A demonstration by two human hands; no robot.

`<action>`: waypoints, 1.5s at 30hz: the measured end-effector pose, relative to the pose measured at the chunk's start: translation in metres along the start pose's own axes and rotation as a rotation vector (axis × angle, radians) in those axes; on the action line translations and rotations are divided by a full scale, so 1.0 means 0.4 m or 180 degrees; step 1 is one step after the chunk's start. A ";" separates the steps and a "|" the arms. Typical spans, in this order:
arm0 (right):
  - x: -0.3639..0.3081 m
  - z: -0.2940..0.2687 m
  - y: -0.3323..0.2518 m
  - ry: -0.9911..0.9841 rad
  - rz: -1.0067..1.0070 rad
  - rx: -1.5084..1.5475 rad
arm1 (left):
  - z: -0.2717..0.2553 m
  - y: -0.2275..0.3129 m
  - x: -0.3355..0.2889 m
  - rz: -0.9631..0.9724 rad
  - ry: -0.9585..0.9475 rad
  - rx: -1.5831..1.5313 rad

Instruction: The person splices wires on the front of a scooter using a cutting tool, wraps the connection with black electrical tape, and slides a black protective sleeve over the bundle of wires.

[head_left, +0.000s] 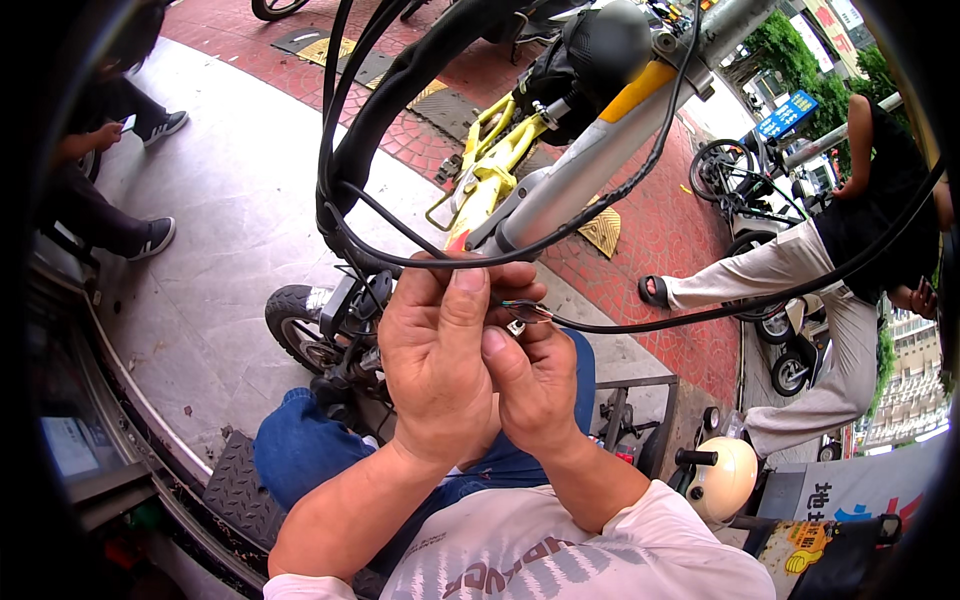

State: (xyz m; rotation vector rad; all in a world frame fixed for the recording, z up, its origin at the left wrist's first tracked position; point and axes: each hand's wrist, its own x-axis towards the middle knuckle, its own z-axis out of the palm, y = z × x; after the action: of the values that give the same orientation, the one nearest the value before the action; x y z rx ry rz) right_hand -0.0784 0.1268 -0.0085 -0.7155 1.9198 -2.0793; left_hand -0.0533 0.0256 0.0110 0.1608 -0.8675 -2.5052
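Note:
Both my hands meet at the centre, just below a loop of black cable point(580, 240). My left hand point(430, 370) is closed in a pinch, thumb up, where thin coloured wires point(522, 306) run in behind its fingers; the exact grip point is hidden. With thumb and curled fingers, my right hand point(540, 385) pinches the end of a black sheathed cable point(650, 326), from which the bare coloured wires come out. A small white piece point(515, 327), perhaps a connector, shows between the hands. Above them stands a silver tube point(590, 165) of a two-wheeler, with a yellow frame point(490, 175) behind.
A small wheel point(292, 325) is left of my hands. More black cables point(345, 120) hang at upper left. A person in light trousers point(770, 270) stands at right, another point(110, 200) sits at left. A cream helmet point(727, 475) lies at lower right.

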 end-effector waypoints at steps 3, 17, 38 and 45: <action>0.003 0.008 -0.013 0.0032 -0.0014 -0.0051 | -0.002 -0.001 0.001 0.0028 0.0018 0.0090; 0.011 0.019 -0.033 0.0006 0.0227 -0.0195 | -0.007 0.002 0.002 0.0144 0.0042 0.0083; -0.369 -0.952 -0.007 0.1095 0.2059 -0.4711 | -0.027 -0.014 -0.038 -0.0436 -0.1096 0.0897; -0.493 -1.308 0.049 0.0790 0.3878 -0.4901 | -0.028 -0.035 -0.061 -0.0489 -0.0666 0.0652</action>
State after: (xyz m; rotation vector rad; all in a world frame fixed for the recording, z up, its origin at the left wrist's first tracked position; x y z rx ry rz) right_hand -0.1690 0.6740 -0.0812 0.5723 2.6754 0.1900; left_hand -0.0345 0.0406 -0.0075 0.0331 -1.2409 -2.6037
